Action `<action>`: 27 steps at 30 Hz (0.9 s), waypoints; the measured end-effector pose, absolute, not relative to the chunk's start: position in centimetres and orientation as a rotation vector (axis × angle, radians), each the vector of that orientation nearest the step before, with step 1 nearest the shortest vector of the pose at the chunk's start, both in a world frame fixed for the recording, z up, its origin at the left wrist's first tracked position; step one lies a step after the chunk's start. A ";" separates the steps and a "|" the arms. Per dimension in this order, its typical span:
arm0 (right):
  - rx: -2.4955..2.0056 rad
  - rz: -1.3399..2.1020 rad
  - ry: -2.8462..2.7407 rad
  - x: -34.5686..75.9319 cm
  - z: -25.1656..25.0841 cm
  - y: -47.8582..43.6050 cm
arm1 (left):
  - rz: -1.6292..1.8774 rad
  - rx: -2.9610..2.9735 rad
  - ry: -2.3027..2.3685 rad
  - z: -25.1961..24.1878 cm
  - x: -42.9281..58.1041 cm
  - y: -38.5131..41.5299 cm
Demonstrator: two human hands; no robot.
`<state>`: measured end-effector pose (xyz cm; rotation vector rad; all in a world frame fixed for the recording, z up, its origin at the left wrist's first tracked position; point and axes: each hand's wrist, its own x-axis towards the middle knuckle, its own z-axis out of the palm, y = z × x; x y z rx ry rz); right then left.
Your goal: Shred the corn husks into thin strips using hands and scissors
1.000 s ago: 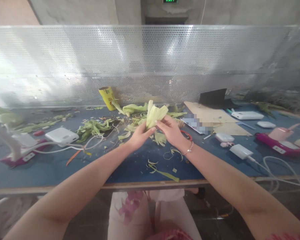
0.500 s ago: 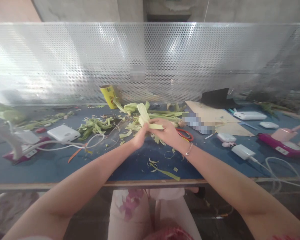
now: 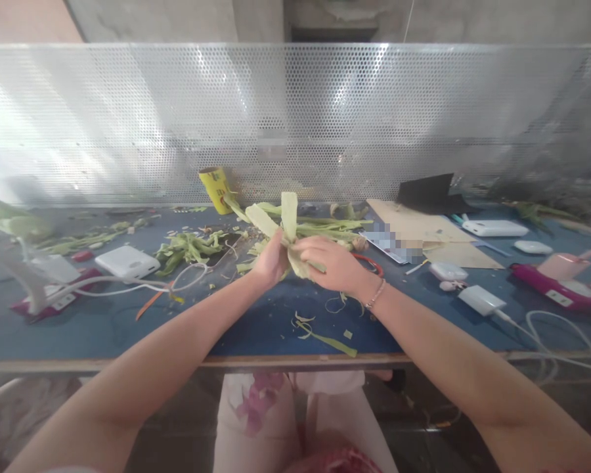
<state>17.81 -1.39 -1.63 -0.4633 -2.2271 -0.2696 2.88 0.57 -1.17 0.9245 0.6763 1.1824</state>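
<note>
Over the middle of the blue table, pale green flat leaf strips (image 3: 289, 211) are crossed over one another between my two hands. My left hand (image 3: 270, 259) closes around the crossing from the left, thumb up against it. From the right, the bent fingers of my right hand (image 3: 329, 263) grip the strips near the same spot. Two strip ends stick up beyond the hands, and a wider piece hangs down between them. How the strips are folded at the crossing is hidden by the fingers. Long green stalks (image 3: 332, 227) lie just behind.
A heap of green leaf scraps (image 3: 190, 251) lies left, by a white power bank (image 3: 128, 262) and cables. A yellow tube (image 3: 215, 190) leans at the back. Right are a phone (image 3: 387, 244), brown cardboard (image 3: 426, 226), a white charger (image 3: 481, 299) and a purple power strip (image 3: 559, 289).
The strips have turned: one end now points straight up and another up-left, where before one pointed up and one right. My right fingers have curled in, and a piece now hangs below.
</note>
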 end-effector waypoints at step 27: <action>-0.835 0.656 -1.658 16.6 -1.7 -1.0 | 1.112 1.605 1.018 -2.7 1.7 0.5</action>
